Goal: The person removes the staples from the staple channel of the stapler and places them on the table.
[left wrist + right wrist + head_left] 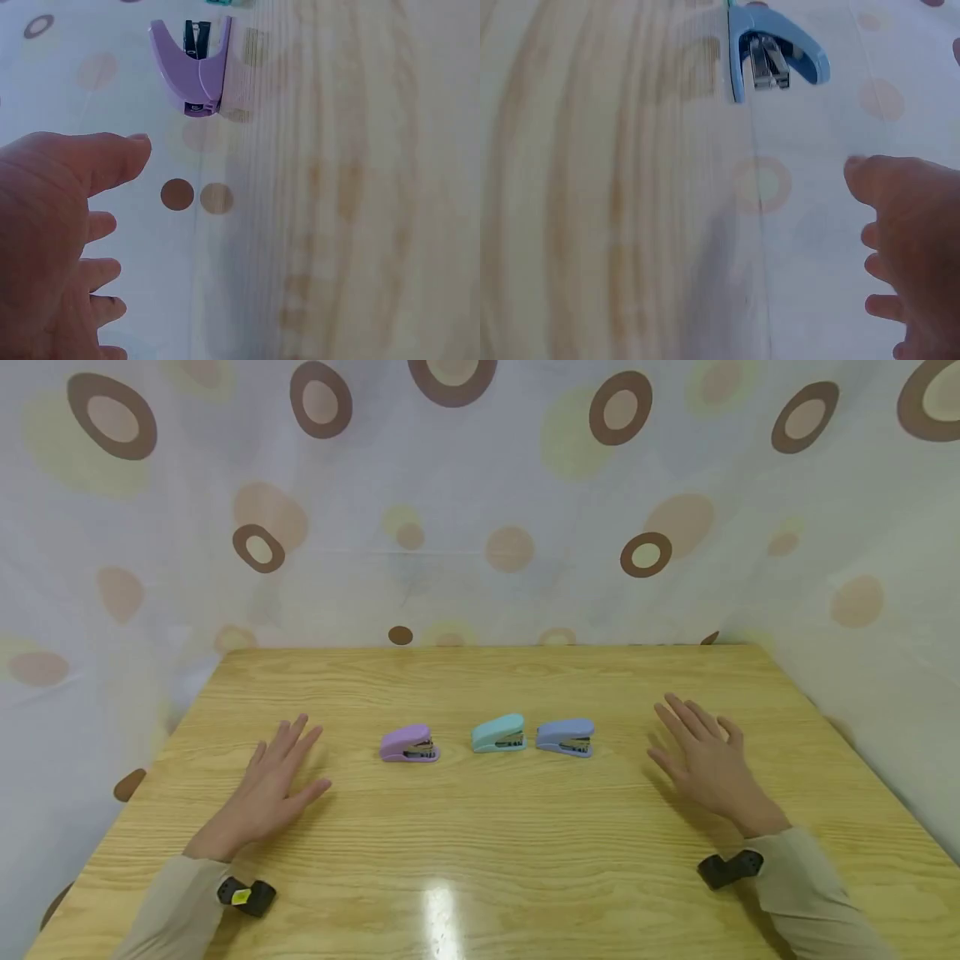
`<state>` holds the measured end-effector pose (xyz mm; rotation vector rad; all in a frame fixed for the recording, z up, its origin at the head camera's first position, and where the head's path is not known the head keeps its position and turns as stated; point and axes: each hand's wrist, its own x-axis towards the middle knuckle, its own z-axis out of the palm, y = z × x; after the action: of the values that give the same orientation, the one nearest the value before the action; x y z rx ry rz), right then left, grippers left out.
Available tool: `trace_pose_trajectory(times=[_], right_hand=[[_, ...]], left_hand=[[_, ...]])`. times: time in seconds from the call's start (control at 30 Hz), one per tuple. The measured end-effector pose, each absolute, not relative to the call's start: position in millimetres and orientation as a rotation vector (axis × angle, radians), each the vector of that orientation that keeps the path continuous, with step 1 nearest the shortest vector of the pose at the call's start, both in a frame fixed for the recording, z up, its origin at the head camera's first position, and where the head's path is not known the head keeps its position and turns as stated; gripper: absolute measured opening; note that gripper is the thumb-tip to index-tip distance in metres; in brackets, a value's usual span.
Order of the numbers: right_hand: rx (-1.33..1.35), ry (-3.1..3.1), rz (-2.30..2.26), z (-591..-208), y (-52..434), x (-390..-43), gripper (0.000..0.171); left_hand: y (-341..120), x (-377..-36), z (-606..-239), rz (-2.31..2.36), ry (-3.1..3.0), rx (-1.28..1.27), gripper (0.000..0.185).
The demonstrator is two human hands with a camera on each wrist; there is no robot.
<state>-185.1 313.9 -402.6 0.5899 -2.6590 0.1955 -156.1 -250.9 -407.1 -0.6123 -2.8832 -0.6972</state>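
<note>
Three staplers stand in a row across the middle of the wooden table: a purple stapler (pixel 405 743) on the left, a mint-green stapler (pixel 498 734) in the middle and a blue stapler (pixel 566 737) on the right. To the left of the purple one is my left hand (pixel 272 785), fingers spread and holding nothing; its thumb points toward that stapler (pixel 202 75) in the left wrist view. My right hand (pixel 708 764) is apart from the blue stapler (pixel 780 34), to its right, with fingers extended and nothing in them.
The wooden table (pixel 480 843) reaches back to a pale curtain (pixel 450 468) patterned with brown and yellow circles. The curtain also runs along both sides. Each wrist wears a small black device, the left one (pixel 247 896) with a yellow mark.
</note>
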Motion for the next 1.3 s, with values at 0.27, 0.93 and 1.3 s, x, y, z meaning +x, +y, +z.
trace_pose_trajectory(times=[0.27, 0.93, 1.3], right_hand=[[0.651, -2.495, 0.448, -399.5, 283.1, -196.4, 0.046], [0.9, -2.37, 0.377, -395.4, 213.4, -217.5, 0.034], [0.936, -2.378, 0.402, -397.0, 182.5, -220.9, 0.029]], left_hand=[[-243.6, -161.8, -406.3, -0.675, -2.745, -0.68, 0.063], [-218.6, -177.0, -409.9, -0.708, -2.685, -0.784, 0.063], [-207.7, -183.4, -412.0, -0.788, -2.686, -0.811, 0.062]])
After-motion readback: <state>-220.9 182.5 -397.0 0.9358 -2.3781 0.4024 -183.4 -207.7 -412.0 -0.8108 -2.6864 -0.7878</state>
